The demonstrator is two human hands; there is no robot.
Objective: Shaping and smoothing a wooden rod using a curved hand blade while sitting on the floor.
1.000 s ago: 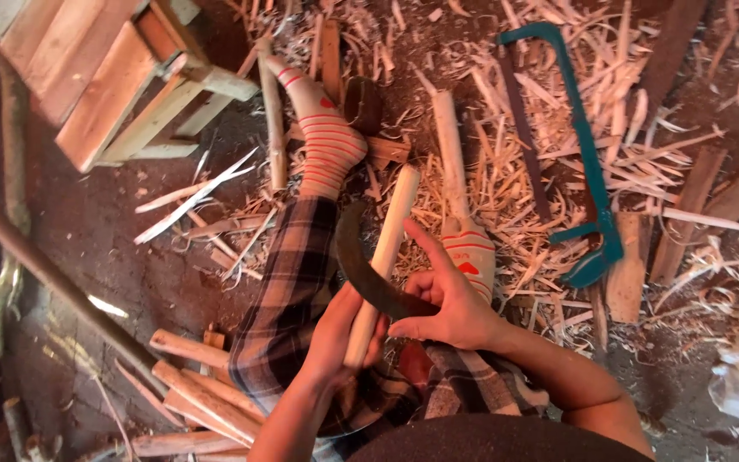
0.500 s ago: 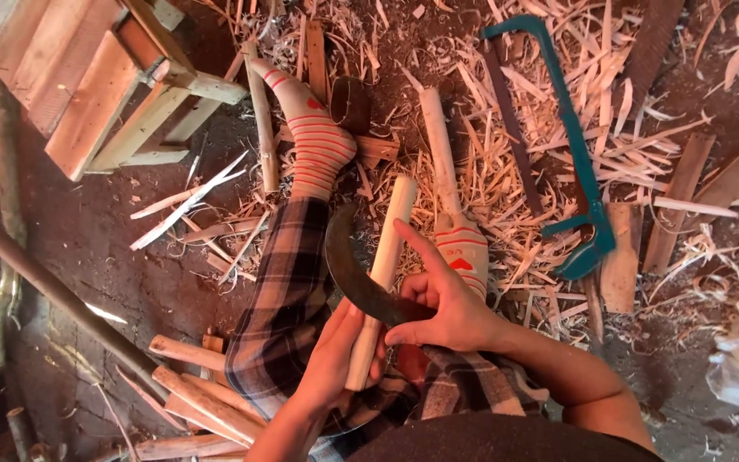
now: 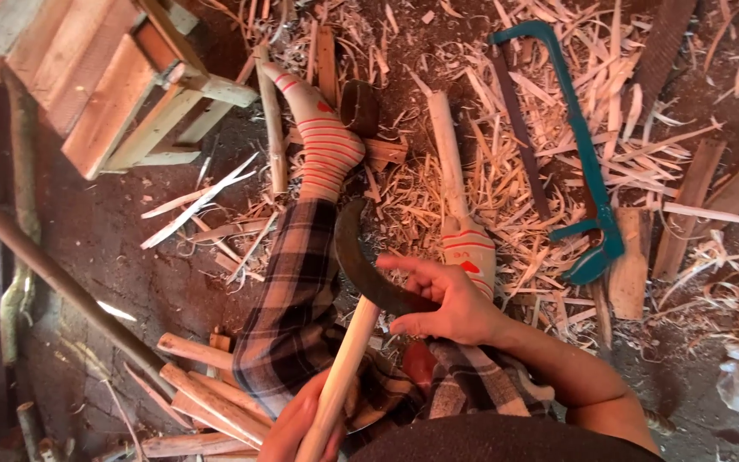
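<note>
My right hand (image 3: pixel 445 301) grips a dark curved blade (image 3: pixel 361 261) shaped like a sickle, its arc reaching up over my left leg. My left hand (image 3: pixel 301 423) wraps the lower end of a pale, peeled wooden stick (image 3: pixel 345 370) that slants up to meet the blade just under the right hand. Both legs wear plaid trousers (image 3: pixel 292 308) and striped socks (image 3: pixel 322 141), stretched out over a floor thick with wood shavings (image 3: pixel 506 171). A second peeled stick (image 3: pixel 444 150) lies along my right foot.
A teal-framed bow saw (image 3: pixel 588 162) lies in the shavings to the right. Several cut sticks (image 3: pixel 207 393) are piled at the lower left. A wooden stool or bench (image 3: pixel 104 85) stands at the upper left, a long dark pole (image 3: pixel 53 278) crosses below it.
The pale stick has slid down toward me: its upper end, earlier reaching well past the blade, now ends at the blade. My left hand has dropped lower in view.
</note>
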